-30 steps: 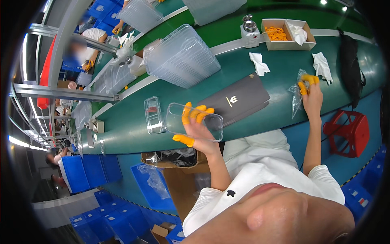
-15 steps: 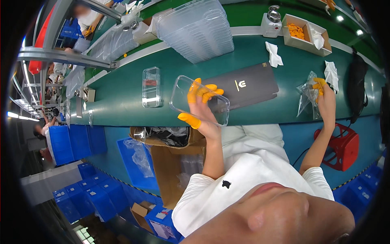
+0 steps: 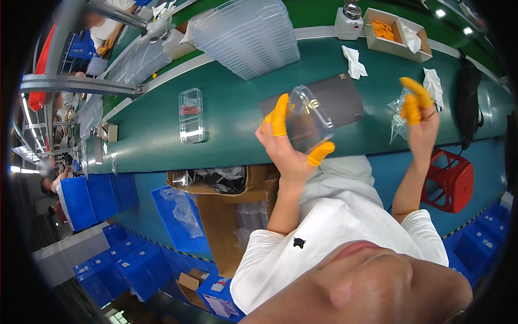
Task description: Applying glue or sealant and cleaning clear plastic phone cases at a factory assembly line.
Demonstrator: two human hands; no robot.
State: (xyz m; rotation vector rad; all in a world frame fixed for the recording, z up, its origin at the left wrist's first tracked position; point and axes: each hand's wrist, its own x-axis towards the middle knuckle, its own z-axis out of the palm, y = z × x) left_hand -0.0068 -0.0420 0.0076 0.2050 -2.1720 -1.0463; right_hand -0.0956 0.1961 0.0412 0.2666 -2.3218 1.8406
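Left hand (image 3: 288, 148) raised above the near edge of the green tabletop (image 3: 226, 140), palm toward the worker's body, forearm rising steeply from the lower frame. It carries a clear plastic case (image 3: 307, 116), tilted, edge-on to the fingers. Grip clamped on the case: orange-capped fingers on its far left edge, orange-capped thumb under the near lower corner. Pinching by the rim alone looks meant to keep prints off the clear faces; the finger cots fit the same reading.

The case sits in the air over a dark flat slab (image 3: 324, 100) lying on the tabletop, not touching it as far as I can tell.

Right hand (image 3: 418, 116) lifted to the right, wrist bent, two orange-capped fingers pointing up and apart. Just beside it a crumpled clear plastic bag (image 3: 398, 116); whether the hand actually pinches the bag or merely passes in front of it, I cannot tell, since the motion blur hides the contact.

Around them:
- a second clear case (image 3: 192, 116) flat on the tabletop, well to the left;
- a tall stack of clear trays (image 3: 248, 35) at the far side;
- a cardboard box (image 3: 396, 35) with orange cots in it, within reach;
- white wipes (image 3: 354, 61) near the slab;
- an open carton (image 3: 226, 200) under the tabletop edge.
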